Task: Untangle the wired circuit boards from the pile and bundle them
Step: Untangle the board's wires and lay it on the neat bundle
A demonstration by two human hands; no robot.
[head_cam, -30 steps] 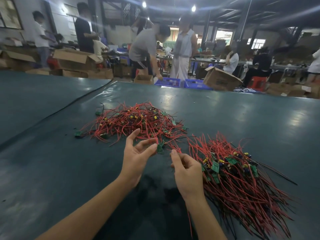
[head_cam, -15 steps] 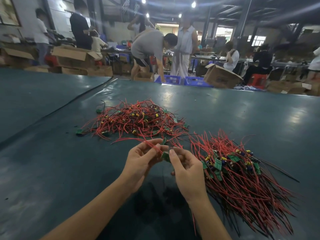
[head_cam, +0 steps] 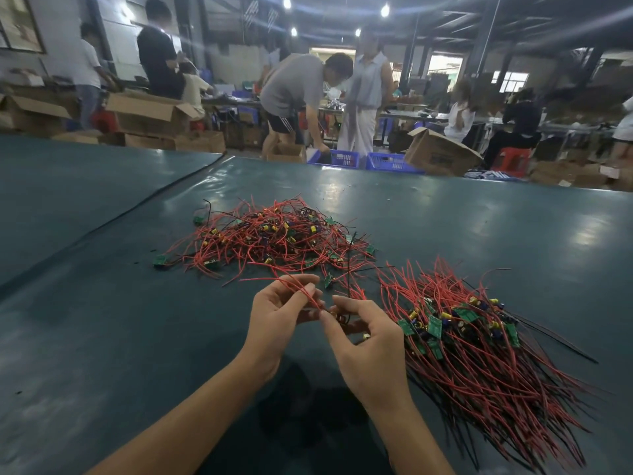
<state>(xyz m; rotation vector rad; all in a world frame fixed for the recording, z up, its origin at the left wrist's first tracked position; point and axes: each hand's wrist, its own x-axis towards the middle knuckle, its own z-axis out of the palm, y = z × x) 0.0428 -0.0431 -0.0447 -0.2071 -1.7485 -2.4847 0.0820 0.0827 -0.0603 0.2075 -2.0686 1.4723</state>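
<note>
Head view shows the work near its midpoint, judging by the two heaps. A tangled pile (head_cam: 274,238) of wired circuit boards lies on the surface (head_cam: 102,337), far of the hands and slightly left, with its leads crossing in every direction. An aligned group (head_cam: 479,365) lies right of the hands. Its green boards (head_cam: 434,326) are gathered at the far end and its leads fan toward the near right. The heaps look comparable in bulk, so a substantial share of units is yet to be pulled out. No tie or band is visible round the aligned group, so bundling appears not yet done.

One unit is in hand between the heaps. The left hand (head_cam: 277,313) pinches its red leads (head_cam: 291,284) between thumb and fingertips, and the leads arch toward the far left. The right hand (head_cam: 370,341), fingers curled, pinches the other end just beside the left fingertips. The board itself is mostly hidden, with only small brass-coloured parts showing.

Materials:
- **Leads:** thin and flexible, mostly red-insulated. Several long black strands (head_cam: 555,339) project from the aligned group to the right.
- **Boards:** small flat rectangles carrying yellow and blue cylindrical components.
- **Surface:** a dark teal sheet, smooth and slightly glossy, which reflects the ceiling lamps. A seam (head_cam: 137,206) runs toward the far left.

Leads are likely to snag on component bodies when drawn from the pile.
</note>
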